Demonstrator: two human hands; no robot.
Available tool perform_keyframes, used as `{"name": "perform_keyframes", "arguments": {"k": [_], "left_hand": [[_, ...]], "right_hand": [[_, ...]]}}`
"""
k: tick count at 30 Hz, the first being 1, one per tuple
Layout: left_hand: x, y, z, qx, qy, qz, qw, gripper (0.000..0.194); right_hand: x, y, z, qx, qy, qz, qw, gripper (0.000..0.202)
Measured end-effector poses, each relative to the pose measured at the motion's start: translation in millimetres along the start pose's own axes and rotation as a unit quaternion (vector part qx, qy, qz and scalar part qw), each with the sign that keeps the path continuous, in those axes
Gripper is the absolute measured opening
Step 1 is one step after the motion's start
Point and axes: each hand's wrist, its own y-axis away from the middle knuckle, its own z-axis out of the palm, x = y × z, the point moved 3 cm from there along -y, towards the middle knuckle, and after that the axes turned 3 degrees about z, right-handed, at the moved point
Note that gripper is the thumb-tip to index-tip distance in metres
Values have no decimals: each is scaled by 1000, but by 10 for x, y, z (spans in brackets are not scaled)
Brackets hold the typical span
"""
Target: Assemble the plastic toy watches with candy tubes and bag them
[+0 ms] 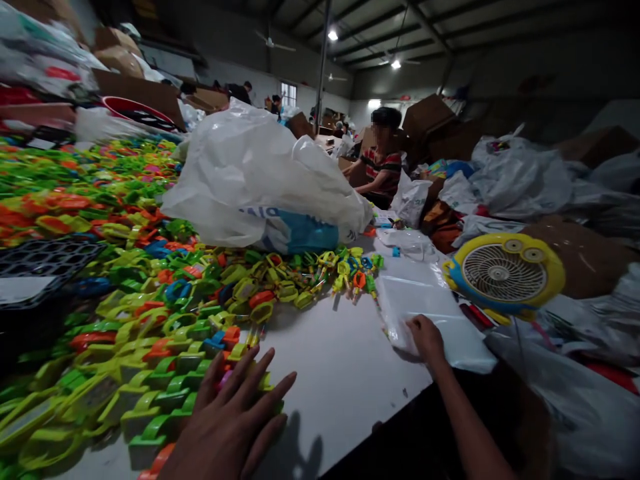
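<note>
My left hand point(237, 410) is open, its fingers spread low over the near end of a pile of bright plastic pieces point(165, 320). These are green, yellow, orange and blue, many with a loop like a toy watch band. At the right, my right hand point(427, 339) pinches the near left side of a stack of clear plastic bags point(450, 333) lying flat at the table edge. Small yellow, orange and blue pieces with thin tips point(357, 270) lie just beyond the bare white tabletop point(325, 360).
A big white plastic sack point(260, 173) stands behind the pile. A yellow fan point(505, 273) sits right of the bags. A black crate point(45, 267) is at left. Across the table a person in a striped shirt point(383, 167) sits. Sacks and cartons crowd the right side.
</note>
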Motion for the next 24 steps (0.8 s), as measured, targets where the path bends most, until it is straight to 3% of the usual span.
{"name": "perform_keyframes", "arguments": {"k": [5, 7, 9, 10, 12, 14, 16, 17, 20, 22, 24], "left_hand": [[-15, 3, -98, 42, 45, -26, 998, 55], [96, -52, -171, 78, 109, -80, 988, 48], [322, -165, -210, 70, 228, -152, 959, 42], [476, -242, -201, 35, 306, -186, 933, 42], [805, -395, -128, -59, 446, -270, 851, 47], [1071, -521, -30, -103, 532, -335, 771, 63], [1207, -588, 84, -104, 594, -373, 705, 57], [1222, -589, 139, -98, 608, -389, 685, 48], [1153, -498, 236, -65, 597, -431, 673, 27], [1127, -420, 260, -39, 622, -456, 635, 27], [1168, -381, 284, -12, 684, -478, 551, 33]], "right_hand": [[-169, -15, -241, -49, -81, 33, 995, 31], [-363, 178, -296, -63, -118, 38, 990, 39], [-672, 515, -269, -91, -168, 30, 981, 42], [-858, 719, -228, -111, -216, 27, 970, 40], [-1239, 1142, -124, -141, -288, 16, 947, 36], [-1545, 1512, -15, -178, -329, 8, 927, 35], [-1703, 1776, 75, -233, -373, 32, 898, 35], [-1727, 1866, 108, -260, -394, 55, 880, 35], [-1675, 2025, 163, -319, -433, 119, 835, 45], [-1615, 2101, 171, -318, -420, 120, 841, 53], [-1567, 2193, 162, -297, -392, 92, 866, 57]]}}
